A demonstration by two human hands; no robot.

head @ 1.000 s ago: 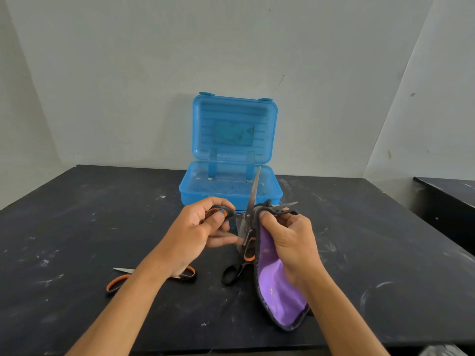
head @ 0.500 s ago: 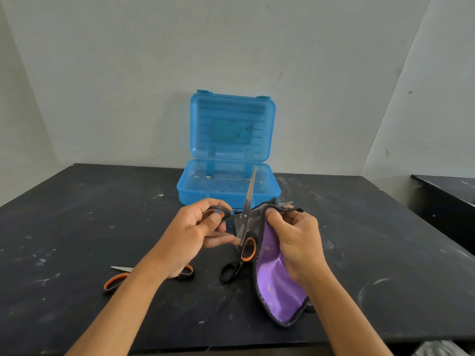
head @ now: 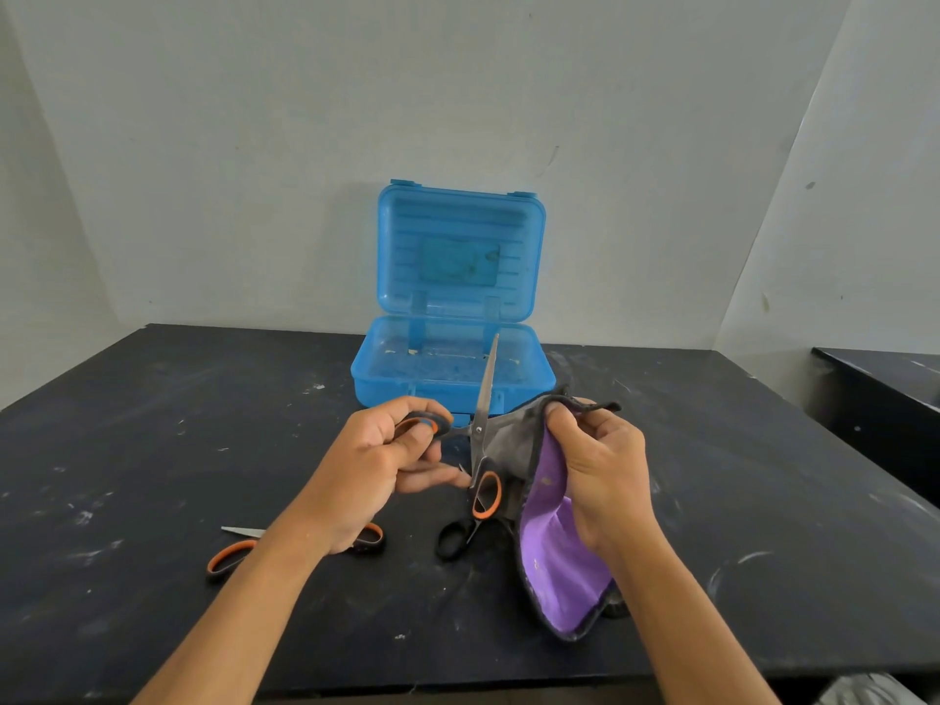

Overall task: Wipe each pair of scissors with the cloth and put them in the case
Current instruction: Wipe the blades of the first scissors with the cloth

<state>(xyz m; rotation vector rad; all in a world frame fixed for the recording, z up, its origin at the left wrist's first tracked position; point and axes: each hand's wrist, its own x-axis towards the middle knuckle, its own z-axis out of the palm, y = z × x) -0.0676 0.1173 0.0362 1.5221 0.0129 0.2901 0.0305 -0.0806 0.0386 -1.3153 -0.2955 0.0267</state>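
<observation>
Fingers of the left hand (head: 374, 468) curl round one orange-and-black handle loop of the held scissors (head: 482, 440), thumb through or over the loop, hard to say which; second loop hangs free below, beside the cloth. Scissors are spread wide: one blade points up in front of the case, the other runs right and is covered by the cloth, tip not visible. Right hand (head: 603, 473) pinches the top edge of the cloth (head: 552, 547) between thumb and fingers, closed tight on it; cloth is grey outside, purple inside, dark trim, drooping down to the table (head: 763, 475). Blue case (head: 452, 368) sits open at the far middle of the table, lid upright against the wall, tray showing only scuffs and specks. Second scissors (head: 231, 557) lie flat on the table near-left, mostly hidden under the left forearm, only a blade tip and parts of both loops showing. Small black scissors (head: 452, 539) lie on the table below the held pair, blades hidden behind the hanging loop and cloth
</observation>
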